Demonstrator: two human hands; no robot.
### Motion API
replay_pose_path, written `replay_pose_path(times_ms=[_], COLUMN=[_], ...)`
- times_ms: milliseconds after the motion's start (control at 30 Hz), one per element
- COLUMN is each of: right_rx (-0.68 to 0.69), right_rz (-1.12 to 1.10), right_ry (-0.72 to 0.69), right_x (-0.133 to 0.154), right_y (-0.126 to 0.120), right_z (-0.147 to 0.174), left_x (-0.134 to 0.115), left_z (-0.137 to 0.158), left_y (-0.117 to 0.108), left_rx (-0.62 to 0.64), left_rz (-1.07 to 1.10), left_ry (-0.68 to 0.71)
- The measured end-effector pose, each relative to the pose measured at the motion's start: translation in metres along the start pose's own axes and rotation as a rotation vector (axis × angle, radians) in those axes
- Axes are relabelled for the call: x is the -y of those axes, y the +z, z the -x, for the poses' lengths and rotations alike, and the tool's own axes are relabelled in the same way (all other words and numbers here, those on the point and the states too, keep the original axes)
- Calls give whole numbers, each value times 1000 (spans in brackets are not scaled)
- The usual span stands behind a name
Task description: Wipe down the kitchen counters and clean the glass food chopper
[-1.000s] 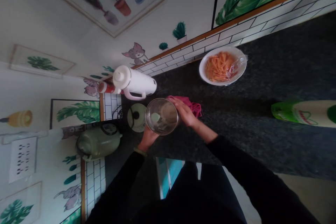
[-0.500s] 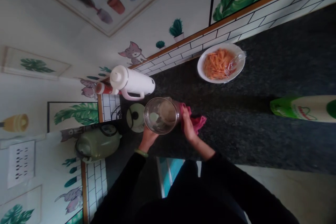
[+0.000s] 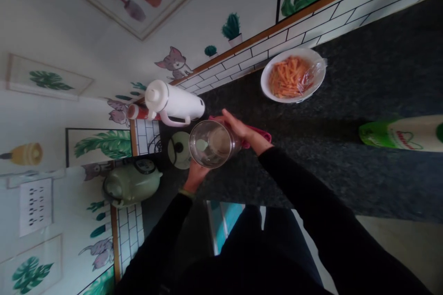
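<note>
A clear, round-mouthed container is over the dark counter, its rim facing up toward me. My left hand is closed on the container's near side, with its fingers partly hidden behind the clear wall. On the far right side, my right hand presses a pink cloth against the container. Part of the cloth shows beyond the fingertips and part below the palm. Just left of the container lies a pale green round lid with a dark knob.
A white jug and a red-and-white container stand by the wall. A film-covered bowl of orange shreds sits at the back. To the right is a green-and-white bottle. A green rice cooker occupies the left corner.
My right hand has slid with the cloth from the container's right side to its far side. The left hand stays on the container. The whole view has shifted slightly.
</note>
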State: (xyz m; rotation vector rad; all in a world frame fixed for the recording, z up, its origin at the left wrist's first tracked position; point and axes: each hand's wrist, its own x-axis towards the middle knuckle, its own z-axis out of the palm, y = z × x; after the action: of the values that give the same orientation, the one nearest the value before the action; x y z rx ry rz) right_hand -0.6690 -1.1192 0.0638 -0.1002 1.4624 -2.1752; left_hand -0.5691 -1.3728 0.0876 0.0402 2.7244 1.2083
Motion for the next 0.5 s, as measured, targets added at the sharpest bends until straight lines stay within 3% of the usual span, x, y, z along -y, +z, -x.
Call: replay_pose_path(times_ms=[67,133,233,300,400,500], right_rx=[-76,-237,-496,-593,-608,-571], right_rz=[45,95,134,162,194,197], right_ry=[5,-86,-296,-376,-425,-464], right_x=[-10,-29,-61,-82,-109,-123], right_y=[5,17,50,81,127,153], right_z=[1,16,54,82,115,127], left_x=[-2,-6,-13,-18,-26,-34], left_z=[1,4,9,12,15,16], left_y=[3,11,27,37,47,50], left_rx=[-14,-47,-153,-197,-208,-214], left_rz=[8,63,188,226,216,184], left_ry=[-9,-32,-65,-71,-59,-18])
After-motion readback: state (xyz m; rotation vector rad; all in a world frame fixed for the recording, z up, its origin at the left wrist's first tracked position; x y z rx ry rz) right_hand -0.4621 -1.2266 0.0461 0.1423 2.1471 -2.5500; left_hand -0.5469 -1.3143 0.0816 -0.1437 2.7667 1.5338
